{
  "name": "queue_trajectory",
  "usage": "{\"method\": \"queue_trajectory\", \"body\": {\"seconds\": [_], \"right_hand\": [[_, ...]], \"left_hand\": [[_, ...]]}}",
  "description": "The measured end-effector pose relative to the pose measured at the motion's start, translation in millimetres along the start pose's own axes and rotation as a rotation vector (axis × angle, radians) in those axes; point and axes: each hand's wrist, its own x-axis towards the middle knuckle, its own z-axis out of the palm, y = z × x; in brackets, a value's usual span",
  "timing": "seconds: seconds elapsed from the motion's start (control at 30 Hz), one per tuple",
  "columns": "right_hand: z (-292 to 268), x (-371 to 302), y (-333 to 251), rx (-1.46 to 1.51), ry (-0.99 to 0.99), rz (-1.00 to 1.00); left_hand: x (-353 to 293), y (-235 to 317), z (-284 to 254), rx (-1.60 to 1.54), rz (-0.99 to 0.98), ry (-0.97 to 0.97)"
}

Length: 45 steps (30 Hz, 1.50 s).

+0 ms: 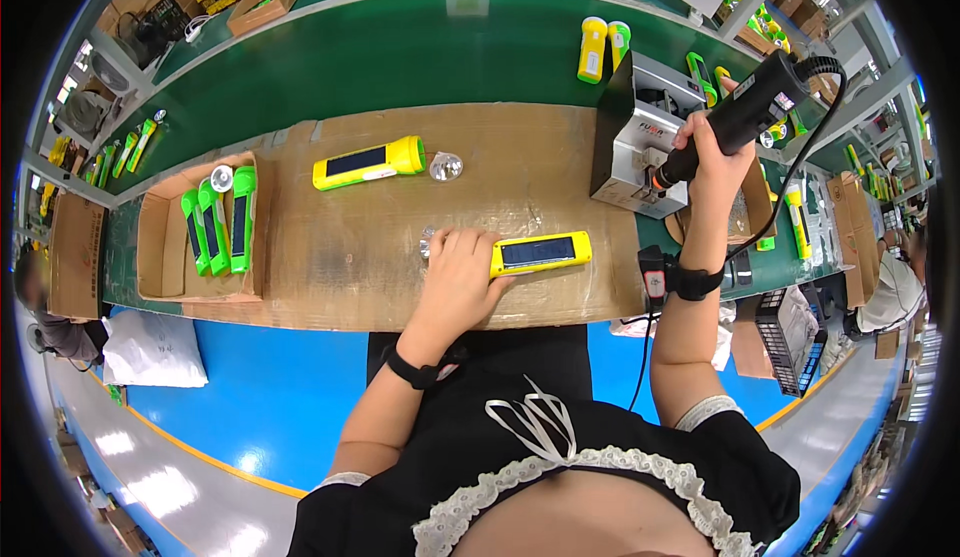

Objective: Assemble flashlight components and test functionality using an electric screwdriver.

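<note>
The long green surface point(420, 52) spans the room, with a flat sheet of brown cardboard point(345, 257) covering its middle up to the near edge. On this sheet, near the middle of the near edge, lies a yellow flashlight with a dark rectangular panel point(540, 254); the left hand point(460, 272) is clamped on its left end, fingers together over it. Farther from the near edge lies a second yellow flashlight with a dark panel point(370, 163), a clear, shiny cone-shaped reflector point(446, 166) just beside its head.

The right hand point(720, 162) is clamped around a black cylindrical power screwdriver point(745, 115) with a coiled cord, its tip at the front of a black and silver box-shaped machine point(640, 142) beside the sheet's right edge. By the surface's left near corner, an open cardboard box point(160, 252) holds green flashlights with dark panels point(241, 222). A yellow flashlight with a white strip point(592, 52) stands toward the far edge, behind the machine.

Below the near edge, the floor is bright blue point(260, 437), bordered by a yellow line, with grey flooring beyond. A white sack point(155, 349) sits below the left near corner, a black plastic crate point(792, 342) below the right. Other people, partly visible, are at both sides of the room
</note>
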Motion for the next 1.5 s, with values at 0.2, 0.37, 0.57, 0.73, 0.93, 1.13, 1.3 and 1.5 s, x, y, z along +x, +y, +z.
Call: {"method": "queue_trajectory", "body": {"seconds": [0.2,0.37,0.57,0.73,0.93,1.13,1.3,1.5], "right_hand": [[22,-57,-23,0.567,-0.147,0.187],[68,-120,-37,0.586,-0.221,0.018],[103,-135,-42,0.625,-0.321,0.066],[106,-140,-35,0.572,-0.321,0.063],[111,-145,-29,0.510,-0.308,0.074],[108,-137,-37,0.511,-0.273,0.066],[109,-136,-37,0.517,-0.285,0.066],[109,-137,-43,0.493,-0.291,0.068]], "left_hand": [[-7,1,3,-0.031,-0.049,0.059],[-7,-4,7,-0.053,-0.037,0.102],[-11,-8,10,-0.102,-0.049,0.140],[-12,-7,16,-0.043,-0.036,0.143],[-13,-11,16,-0.052,-0.026,0.147],[-11,-11,8,-0.121,0.004,0.159],[-10,-16,14,-0.087,0.024,0.163],[-11,-15,12,-0.081,0.020,0.158]]}}
